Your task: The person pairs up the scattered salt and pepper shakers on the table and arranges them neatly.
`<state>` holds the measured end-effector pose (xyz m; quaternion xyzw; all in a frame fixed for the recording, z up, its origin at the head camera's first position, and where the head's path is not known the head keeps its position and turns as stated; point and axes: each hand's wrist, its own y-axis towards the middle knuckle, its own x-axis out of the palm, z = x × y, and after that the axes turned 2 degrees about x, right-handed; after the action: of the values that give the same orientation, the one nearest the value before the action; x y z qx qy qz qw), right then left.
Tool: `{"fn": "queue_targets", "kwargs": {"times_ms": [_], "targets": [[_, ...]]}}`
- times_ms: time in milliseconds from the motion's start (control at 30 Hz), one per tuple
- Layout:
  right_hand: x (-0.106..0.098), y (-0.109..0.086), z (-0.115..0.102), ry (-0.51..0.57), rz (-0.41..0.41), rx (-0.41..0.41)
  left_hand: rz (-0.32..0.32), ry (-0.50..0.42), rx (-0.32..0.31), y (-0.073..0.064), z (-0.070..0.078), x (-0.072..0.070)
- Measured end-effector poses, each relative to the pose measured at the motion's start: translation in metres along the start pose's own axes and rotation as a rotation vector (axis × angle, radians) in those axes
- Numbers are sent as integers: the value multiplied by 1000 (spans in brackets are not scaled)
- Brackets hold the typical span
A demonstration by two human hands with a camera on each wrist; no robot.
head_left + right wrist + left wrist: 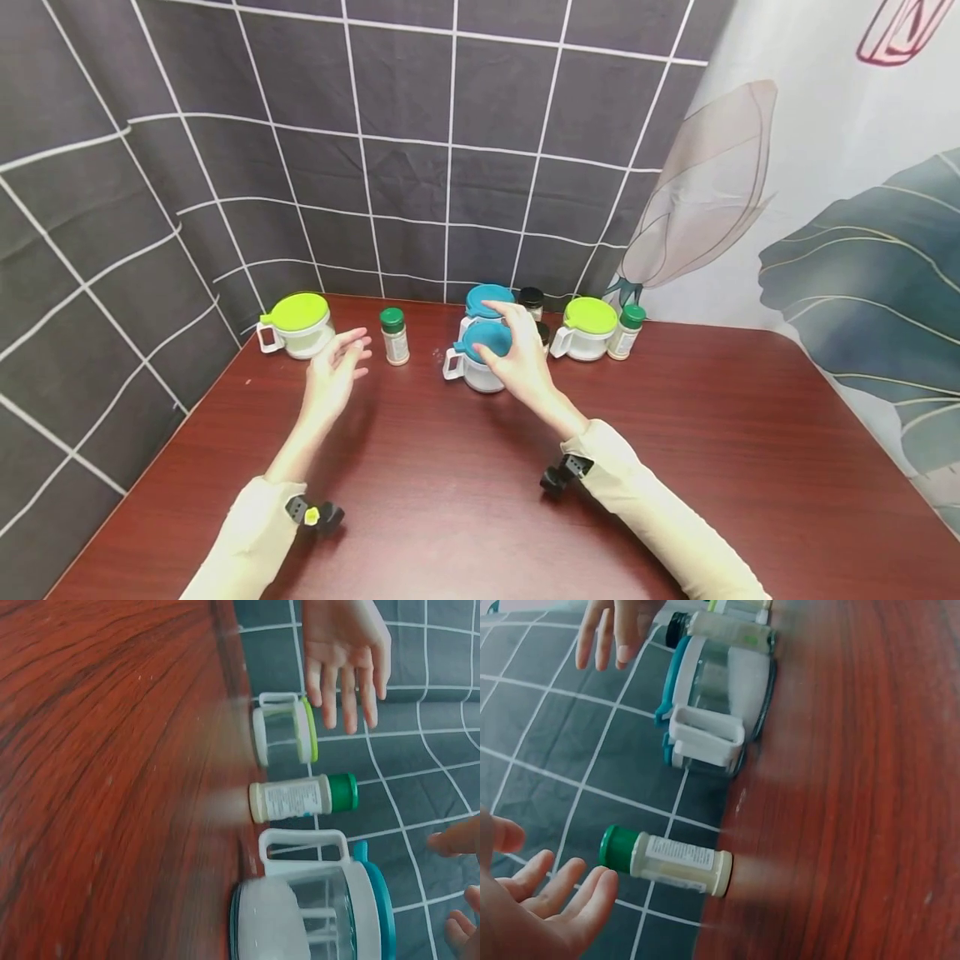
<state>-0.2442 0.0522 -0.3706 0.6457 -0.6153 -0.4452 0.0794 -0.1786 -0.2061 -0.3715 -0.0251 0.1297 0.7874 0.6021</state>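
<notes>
My right hand (525, 364) hovers over the front blue-lidded jar (480, 379), thumb and fingers spread apart. In the right wrist view, its fingertips (459, 930) stand off from the jar's teal lid (379, 911), and white contents show through the clear wall. A second blue-lidded jar (489, 297) stands right behind, partly hidden. My left hand (332, 377) is held in the air with loosely bent fingers and nothing in it. It is between a green-lidded jar (302, 325) and a green-capped shaker bottle (395, 337). The left wrist view shows its fingers beside the shaker's green cap (619, 849).
To the right of the blue-lidded jars stand black-capped bottles (531, 298), another green-lidded jar (588, 329) and another green-capped shaker (626, 332). A dark gridded cloth (405, 183) hangs behind the red-brown wooden table (442, 500).
</notes>
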Motion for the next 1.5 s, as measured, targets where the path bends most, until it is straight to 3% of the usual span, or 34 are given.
{"fn": "queue_targets", "kwargs": {"times_ms": [300,500,833,1167,1500], "targets": [[21,3,-10,90,-7,-18,82,-58,-26,7,3,-6],[33,7,-16,100,-41,-3,97,-46,-40,10,2,-10],[51,14,-23,162,-102,57,115,30,-32,19,-1,-21],[67,20,-24,216,-114,81,177,-27,-8,24,-5,-31],[79,24,-27,245,-119,143,239,-7,12,22,-10,-42]]}}
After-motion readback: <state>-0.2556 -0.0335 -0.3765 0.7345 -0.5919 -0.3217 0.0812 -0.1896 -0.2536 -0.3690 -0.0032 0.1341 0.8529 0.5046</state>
